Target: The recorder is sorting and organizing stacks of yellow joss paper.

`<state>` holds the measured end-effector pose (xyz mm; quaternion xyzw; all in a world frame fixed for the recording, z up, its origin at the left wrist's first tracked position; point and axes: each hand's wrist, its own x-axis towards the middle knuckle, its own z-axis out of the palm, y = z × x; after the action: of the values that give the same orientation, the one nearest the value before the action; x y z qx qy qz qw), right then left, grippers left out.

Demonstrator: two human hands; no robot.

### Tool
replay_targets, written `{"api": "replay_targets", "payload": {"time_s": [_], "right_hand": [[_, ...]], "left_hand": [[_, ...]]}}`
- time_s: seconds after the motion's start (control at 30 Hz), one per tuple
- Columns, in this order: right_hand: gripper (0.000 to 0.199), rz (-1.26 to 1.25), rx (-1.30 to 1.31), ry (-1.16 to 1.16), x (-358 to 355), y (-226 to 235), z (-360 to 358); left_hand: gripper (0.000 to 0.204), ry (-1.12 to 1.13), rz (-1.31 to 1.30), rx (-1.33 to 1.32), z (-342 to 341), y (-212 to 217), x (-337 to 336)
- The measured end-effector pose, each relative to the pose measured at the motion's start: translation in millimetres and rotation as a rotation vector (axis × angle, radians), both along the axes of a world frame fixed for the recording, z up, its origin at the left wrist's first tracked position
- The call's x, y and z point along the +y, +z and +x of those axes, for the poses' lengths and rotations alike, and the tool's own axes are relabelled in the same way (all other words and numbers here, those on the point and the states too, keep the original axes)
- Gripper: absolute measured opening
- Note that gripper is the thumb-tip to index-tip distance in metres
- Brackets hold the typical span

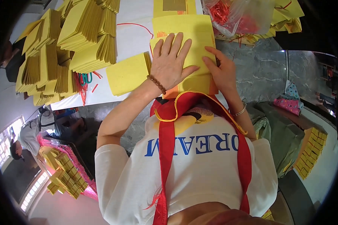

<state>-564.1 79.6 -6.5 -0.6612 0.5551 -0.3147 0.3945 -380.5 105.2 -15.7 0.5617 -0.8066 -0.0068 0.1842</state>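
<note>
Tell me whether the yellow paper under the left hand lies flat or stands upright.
Flat: the yellow paper lies broad side up, the left hand palm-down on it. Whether it is folded underneath, I cannot tell.

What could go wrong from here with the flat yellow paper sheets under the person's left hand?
The flat yellow paper sheets might slide or crease, since the bare left hand lies spread on them while the bare right hand is at their right edge. The thin red cord reaching their left side could perhaps snag if they move. The folded yellow paper packet close to the left forearm may get pushed aside.
</note>
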Motion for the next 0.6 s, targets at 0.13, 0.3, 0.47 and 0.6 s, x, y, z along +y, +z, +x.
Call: {"api": "replay_targets", "payload": {"time_s": [0.13,0.3,0.47,0.6], "right_hand": [[0.037,-0.663,0.372,0.068,23.5,-3.7,-13.1],[0.039,-0.539,0.475,0.462,38.2,-16.6,-32.3],[0.038,-0.534,0.426,0.462,37.6,-22.2,-30.8],[0.035,-0.354,0.168,0.455,36.8,-21.8,-37.3]], "left_hand": [[0.071,0.010,0.022,-0.031,-1.2,-1.9,-1.4],[0.071,0.013,0.007,-0.033,-1.8,-5.1,-2.8],[0.068,-0.121,-0.039,0.074,5.8,7.9,8.1],[0.063,-0.192,0.016,-0.131,-0.4,7.2,11.6]]}}
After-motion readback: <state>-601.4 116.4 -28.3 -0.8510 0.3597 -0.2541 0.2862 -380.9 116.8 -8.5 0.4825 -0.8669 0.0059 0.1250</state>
